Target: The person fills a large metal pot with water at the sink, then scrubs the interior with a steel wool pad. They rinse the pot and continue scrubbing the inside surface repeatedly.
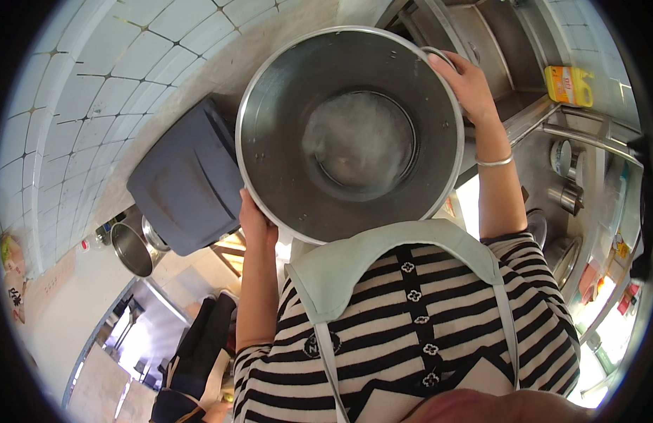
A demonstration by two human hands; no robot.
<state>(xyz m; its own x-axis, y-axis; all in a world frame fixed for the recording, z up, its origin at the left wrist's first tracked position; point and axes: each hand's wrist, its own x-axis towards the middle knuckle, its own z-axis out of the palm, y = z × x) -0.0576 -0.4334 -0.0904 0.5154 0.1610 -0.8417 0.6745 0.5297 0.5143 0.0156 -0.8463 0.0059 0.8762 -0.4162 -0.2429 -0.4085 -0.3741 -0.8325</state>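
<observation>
A large metal stockpot [284,174] is held in front of my chest, its wide mouth facing up toward me. Over its floor lies a whitish, cloudy patch [358,137]; I cannot tell whether it is liquid, steam or residue. My right hand [466,87] grips the loop handle [437,55] at the pot's upper right. At the lower left, my left hand [257,217] holds the pot's side just below the rim, its fingers partly hidden. The near rim is partly covered by the pale apron [326,275] I wear.
A bin with a dark grey lid [183,174] stands close at the left, by the tiled wall [115,95]. Upper right is a metal sink [485,47], with a yellow jug [567,85] nearby. A smaller metal pot [131,251] and another person [199,349] are lower left.
</observation>
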